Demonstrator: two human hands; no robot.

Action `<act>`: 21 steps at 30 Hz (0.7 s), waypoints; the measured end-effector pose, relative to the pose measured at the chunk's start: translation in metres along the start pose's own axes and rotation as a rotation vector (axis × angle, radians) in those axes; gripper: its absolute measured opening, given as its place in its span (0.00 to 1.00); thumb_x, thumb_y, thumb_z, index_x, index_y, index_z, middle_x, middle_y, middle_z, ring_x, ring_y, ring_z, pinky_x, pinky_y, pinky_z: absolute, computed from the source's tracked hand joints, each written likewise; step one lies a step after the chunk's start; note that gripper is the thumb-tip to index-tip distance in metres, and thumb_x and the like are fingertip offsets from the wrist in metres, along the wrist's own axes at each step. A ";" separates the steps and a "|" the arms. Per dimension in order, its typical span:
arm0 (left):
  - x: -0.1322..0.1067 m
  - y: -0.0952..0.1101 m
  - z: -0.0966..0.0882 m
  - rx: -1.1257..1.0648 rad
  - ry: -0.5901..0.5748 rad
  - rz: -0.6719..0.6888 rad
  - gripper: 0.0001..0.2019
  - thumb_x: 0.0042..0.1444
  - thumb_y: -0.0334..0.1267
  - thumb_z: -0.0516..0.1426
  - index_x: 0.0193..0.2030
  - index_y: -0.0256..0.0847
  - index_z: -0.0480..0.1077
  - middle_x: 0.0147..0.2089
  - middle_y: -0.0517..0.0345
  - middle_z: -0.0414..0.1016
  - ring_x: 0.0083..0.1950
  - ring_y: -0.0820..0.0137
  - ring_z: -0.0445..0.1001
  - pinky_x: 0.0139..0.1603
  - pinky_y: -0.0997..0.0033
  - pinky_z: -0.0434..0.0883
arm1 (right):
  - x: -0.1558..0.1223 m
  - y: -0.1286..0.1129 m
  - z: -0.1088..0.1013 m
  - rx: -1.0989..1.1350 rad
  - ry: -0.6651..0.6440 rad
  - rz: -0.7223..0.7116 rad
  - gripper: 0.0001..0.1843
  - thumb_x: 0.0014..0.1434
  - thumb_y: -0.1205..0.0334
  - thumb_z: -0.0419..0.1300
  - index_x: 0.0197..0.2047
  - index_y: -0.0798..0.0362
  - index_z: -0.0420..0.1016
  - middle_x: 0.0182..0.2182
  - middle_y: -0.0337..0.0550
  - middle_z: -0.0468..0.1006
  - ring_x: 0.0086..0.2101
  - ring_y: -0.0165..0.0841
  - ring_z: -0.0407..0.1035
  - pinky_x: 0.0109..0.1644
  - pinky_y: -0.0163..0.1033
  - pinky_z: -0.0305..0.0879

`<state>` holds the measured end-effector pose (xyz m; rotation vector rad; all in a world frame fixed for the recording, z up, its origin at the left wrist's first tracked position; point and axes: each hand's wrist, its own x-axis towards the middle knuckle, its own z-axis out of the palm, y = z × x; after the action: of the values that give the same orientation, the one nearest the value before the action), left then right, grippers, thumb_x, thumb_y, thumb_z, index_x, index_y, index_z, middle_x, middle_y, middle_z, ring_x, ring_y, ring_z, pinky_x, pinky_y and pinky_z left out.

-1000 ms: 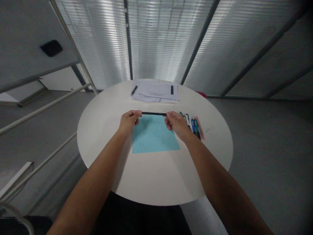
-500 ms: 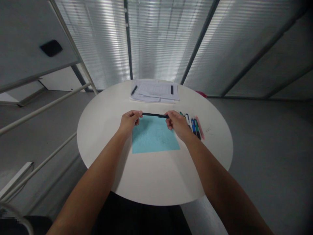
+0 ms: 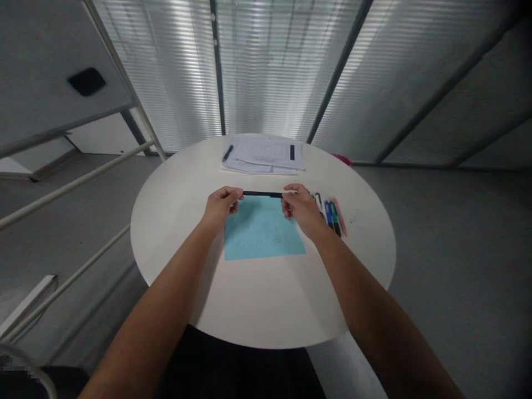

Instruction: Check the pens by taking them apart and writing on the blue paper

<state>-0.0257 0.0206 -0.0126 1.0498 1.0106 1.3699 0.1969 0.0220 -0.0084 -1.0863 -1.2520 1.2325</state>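
While left hand (image 3: 218,208) pinches 1 end of black pen (image 3: 261,193), right hand (image 3: 302,209) has just opened some, 1 finger up, thumb still at other end; pen stays by far edge of blue paper (image 3: 264,231); maybe being rolled.

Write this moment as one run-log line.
left hand: holds black pen | right hand: holds its other end | blue sheet: on table
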 end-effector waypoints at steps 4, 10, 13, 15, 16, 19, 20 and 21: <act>0.001 -0.002 -0.001 -0.009 -0.008 0.009 0.14 0.45 0.45 0.66 0.30 0.37 0.71 0.30 0.57 0.72 0.24 0.79 0.62 0.22 0.75 0.58 | 0.000 0.000 0.000 0.013 -0.038 0.061 0.18 0.52 0.51 0.61 0.42 0.48 0.64 0.22 0.31 0.71 0.17 0.25 0.62 0.18 0.31 0.53; 0.001 -0.004 -0.002 -0.015 -0.027 0.003 0.14 0.45 0.46 0.66 0.32 0.37 0.72 0.31 0.57 0.72 0.24 0.79 0.63 0.23 0.76 0.59 | 0.000 0.001 -0.002 -0.009 -0.028 0.025 0.15 0.52 0.54 0.62 0.41 0.49 0.66 0.18 0.30 0.68 0.16 0.25 0.61 0.19 0.30 0.52; 0.001 -0.004 -0.002 -0.021 -0.030 0.008 0.14 0.45 0.45 0.66 0.31 0.37 0.72 0.31 0.57 0.72 0.24 0.79 0.63 0.23 0.76 0.59 | 0.001 0.002 -0.002 0.061 -0.052 0.062 0.20 0.48 0.56 0.64 0.43 0.47 0.65 0.25 0.31 0.72 0.19 0.25 0.65 0.19 0.30 0.55; 0.001 -0.004 -0.002 -0.014 -0.030 0.005 0.14 0.45 0.45 0.65 0.31 0.37 0.71 0.31 0.58 0.72 0.24 0.79 0.63 0.23 0.76 0.59 | 0.002 0.003 -0.002 0.017 -0.054 0.087 0.16 0.52 0.50 0.60 0.40 0.49 0.66 0.22 0.32 0.70 0.17 0.25 0.62 0.18 0.30 0.53; 0.001 -0.004 -0.002 -0.010 -0.030 0.003 0.14 0.46 0.45 0.65 0.31 0.37 0.71 0.31 0.58 0.72 0.24 0.79 0.63 0.23 0.75 0.59 | 0.002 0.003 -0.001 -0.016 -0.052 0.086 0.16 0.55 0.47 0.58 0.39 0.50 0.66 0.19 0.31 0.68 0.16 0.25 0.60 0.17 0.30 0.52; 0.002 -0.005 -0.002 -0.002 -0.031 0.001 0.14 0.46 0.45 0.65 0.32 0.37 0.72 0.30 0.58 0.72 0.23 0.79 0.63 0.23 0.75 0.59 | 0.002 0.003 0.000 -0.051 -0.023 0.036 0.16 0.55 0.46 0.58 0.38 0.51 0.66 0.17 0.31 0.67 0.15 0.24 0.58 0.17 0.30 0.52; 0.002 -0.006 -0.002 0.002 -0.033 0.005 0.14 0.46 0.45 0.65 0.32 0.37 0.72 0.30 0.58 0.72 0.23 0.79 0.63 0.22 0.75 0.59 | 0.002 0.003 0.001 -0.036 -0.009 0.016 0.17 0.53 0.48 0.61 0.39 0.50 0.66 0.20 0.31 0.68 0.17 0.24 0.60 0.17 0.29 0.53; 0.002 -0.006 -0.002 0.008 -0.032 0.009 0.14 0.46 0.45 0.65 0.31 0.37 0.72 0.30 0.58 0.72 0.22 0.80 0.62 0.22 0.75 0.59 | 0.002 0.002 0.001 -0.017 0.005 -0.001 0.19 0.50 0.51 0.64 0.41 0.49 0.65 0.23 0.32 0.70 0.18 0.24 0.62 0.18 0.29 0.54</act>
<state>-0.0261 0.0231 -0.0191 1.0796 0.9897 1.3531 0.1956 0.0237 -0.0102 -1.1006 -1.2609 1.2193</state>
